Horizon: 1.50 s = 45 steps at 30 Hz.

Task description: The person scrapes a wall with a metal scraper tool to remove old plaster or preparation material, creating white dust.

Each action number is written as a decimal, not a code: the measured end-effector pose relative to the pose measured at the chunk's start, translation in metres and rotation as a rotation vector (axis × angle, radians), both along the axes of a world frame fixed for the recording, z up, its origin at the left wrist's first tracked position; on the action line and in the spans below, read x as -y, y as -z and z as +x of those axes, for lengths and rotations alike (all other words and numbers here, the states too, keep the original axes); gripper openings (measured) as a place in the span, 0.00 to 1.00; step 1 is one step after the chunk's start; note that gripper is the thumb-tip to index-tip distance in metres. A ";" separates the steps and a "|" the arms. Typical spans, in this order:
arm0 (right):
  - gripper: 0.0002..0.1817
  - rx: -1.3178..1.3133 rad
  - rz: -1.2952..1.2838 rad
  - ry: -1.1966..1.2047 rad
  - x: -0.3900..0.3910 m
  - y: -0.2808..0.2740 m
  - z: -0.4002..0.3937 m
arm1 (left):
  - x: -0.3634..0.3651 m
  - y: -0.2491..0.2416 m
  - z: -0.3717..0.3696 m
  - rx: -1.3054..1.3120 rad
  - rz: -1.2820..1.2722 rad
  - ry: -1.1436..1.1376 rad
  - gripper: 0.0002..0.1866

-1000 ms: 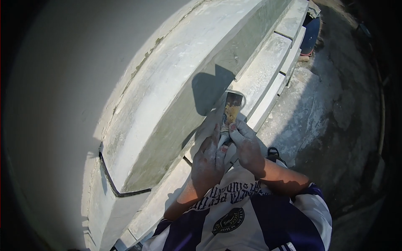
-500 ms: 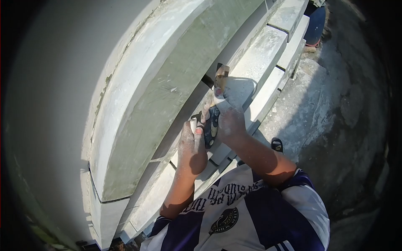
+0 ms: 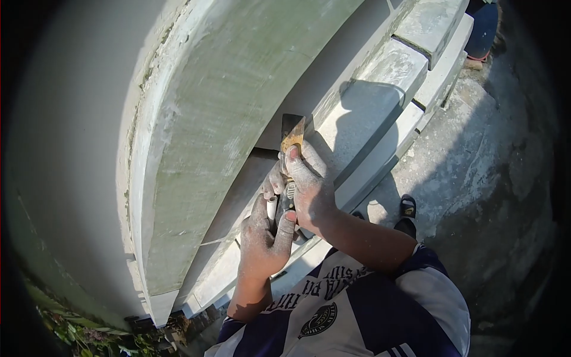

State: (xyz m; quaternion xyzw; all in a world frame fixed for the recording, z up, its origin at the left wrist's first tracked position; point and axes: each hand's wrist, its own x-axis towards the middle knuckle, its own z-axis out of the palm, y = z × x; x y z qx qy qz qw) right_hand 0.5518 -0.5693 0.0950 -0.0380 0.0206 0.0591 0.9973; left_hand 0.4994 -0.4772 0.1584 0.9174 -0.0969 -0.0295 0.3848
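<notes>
My right hand (image 3: 310,187) is closed on a putty knife (image 3: 293,130). Its flat, stained blade points up and away, with the thumb pressed against its lower part. My left hand (image 3: 263,243), just below, is wrapped round a black-and-grey handle (image 3: 286,209). A short white tube (image 3: 272,207) sticks up between its fingers. Whether the handle and the blade are one tool is hidden by my fingers. White dust coats both hands. They are close together above the pale ledge blocks (image 3: 366,128), beside a dark gap (image 3: 263,154).
A large curved grey-green band (image 3: 205,131) of plastered wall rises on the left. Stepped white blocks (image 3: 423,27) run to the upper right. Concrete ground (image 3: 446,154) lies below, with a sandalled foot (image 3: 408,207) on it. A dark blue container (image 3: 482,33) stands at upper right; plants (image 3: 89,336) grow at lower left.
Both hands have come lower and nearer my body, the right one bringing the putty knife down and left. My view has shifted, so the wall and blocks appear moved.
</notes>
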 end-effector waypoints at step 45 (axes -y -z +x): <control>0.11 -0.205 0.000 -0.022 -0.017 -0.030 0.002 | -0.022 -0.026 0.008 0.068 0.290 0.027 0.12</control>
